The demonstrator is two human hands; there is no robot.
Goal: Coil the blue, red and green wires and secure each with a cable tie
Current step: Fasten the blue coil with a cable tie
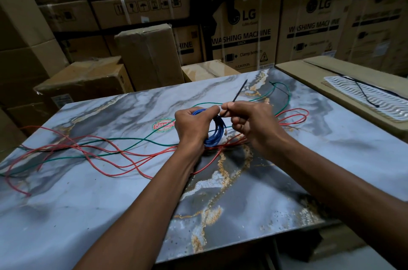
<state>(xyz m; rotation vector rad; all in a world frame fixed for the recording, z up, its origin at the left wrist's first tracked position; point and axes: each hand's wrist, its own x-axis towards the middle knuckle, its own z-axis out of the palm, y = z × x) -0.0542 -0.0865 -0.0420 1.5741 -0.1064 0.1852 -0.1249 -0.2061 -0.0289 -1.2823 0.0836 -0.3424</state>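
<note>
Left hand (194,124) grips the blue wire (215,135) coil above the desk (88,192); right hand (249,119) pinches the black cable tie (239,90). Keep loops bunched, draw the tail straight until snug

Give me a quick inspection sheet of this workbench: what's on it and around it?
Surface: marble-patterned table, round sticker.
Job's things: blue wire coiled; red wire and green wire loose; black cable tie upright.
Clutter: white patterned mat on a side box.
Hands: left hand grips the coil; right hand pinches the tie.
Cables: black cord across the mat.
Surroundings: stacked cardboard boxes.
</note>
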